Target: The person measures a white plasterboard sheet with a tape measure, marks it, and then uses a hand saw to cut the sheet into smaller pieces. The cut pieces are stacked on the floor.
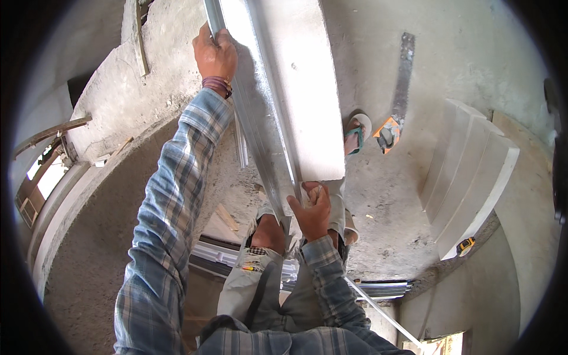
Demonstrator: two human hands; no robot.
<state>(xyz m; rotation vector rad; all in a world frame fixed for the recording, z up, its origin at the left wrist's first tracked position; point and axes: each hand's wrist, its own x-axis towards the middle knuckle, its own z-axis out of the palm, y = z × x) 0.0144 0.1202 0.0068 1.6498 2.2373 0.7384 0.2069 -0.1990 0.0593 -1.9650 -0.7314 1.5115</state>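
The person's right hand [313, 211] is nearest to the body, above the knees of the torn pale trousers [251, 284]; its fingers are curled and its thumb points up, and whether it grips anything small cannot be told. Just left of this hand, the lower end of a long grey metal channel [258, 148] reaches down beside the bare knee. Directly above the right hand, at its fingertips, is the bottom edge of a long white board [313, 100], which extends away alongside the channel. A foot in a sandal [357, 133] shows beyond the right hand, past the right edge of the board. The left hand [215, 57] is farther out at the end of an extended arm, closed around the upper part of the channel. Well to the right of both hands, a stack of thick white panels [470, 171] stands on edge, with a yellow and black tape measure [465, 246] at its near end. Between that stack and the board, a hand saw [404, 83] with an orange-edged handle lies with its blade pointing away. Left of the left hand is a rough grey wall [142, 97].
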